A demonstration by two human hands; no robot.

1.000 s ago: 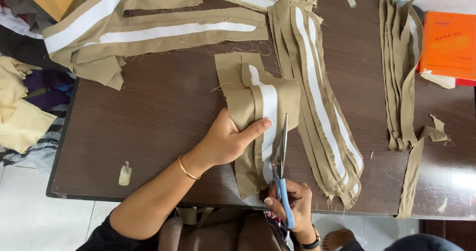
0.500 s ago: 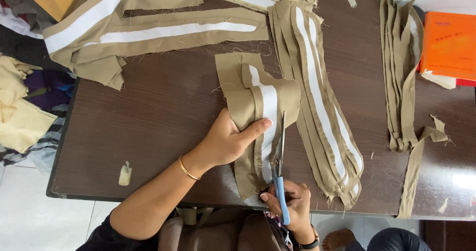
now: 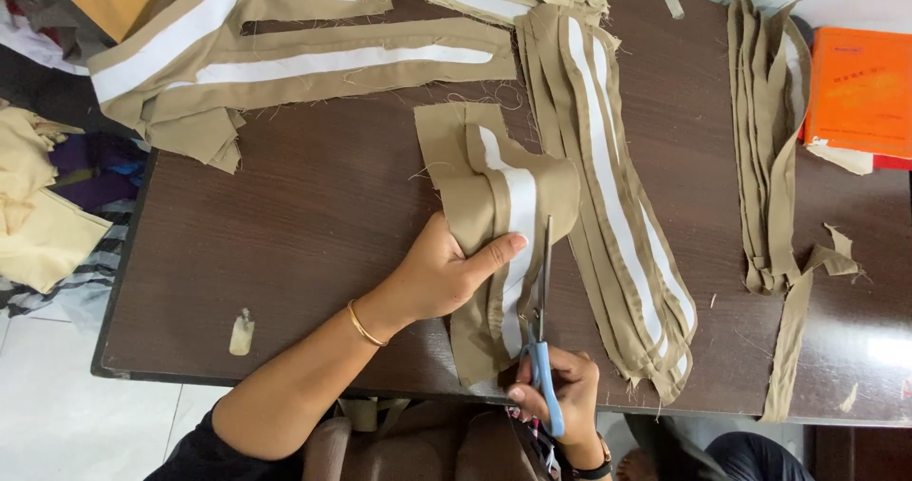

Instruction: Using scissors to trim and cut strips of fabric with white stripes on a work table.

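Khaki fabric piece (image 3: 494,206) is lying on the bench (image 3: 304,215); my left hand (image 3: 442,272) is pressing it flat while my right hand (image 3: 556,391) is gripping blue-handled scissors (image 3: 541,320), cutting roughly halfway along the white strip; the upper part looks uncut.

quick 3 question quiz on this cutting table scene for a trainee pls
1. True or false: the left hand presses the khaki piece against the table.
2. Which tool does the right hand hold? A) blue-handled scissors B) ruler C) chalk
3. Fill in: the orange book lies at the table's far ____ side.

Key
1. True.
2. A, the scissors, blades along the piece's white stripe.
3. Right; the book sits beside a stack of strips.
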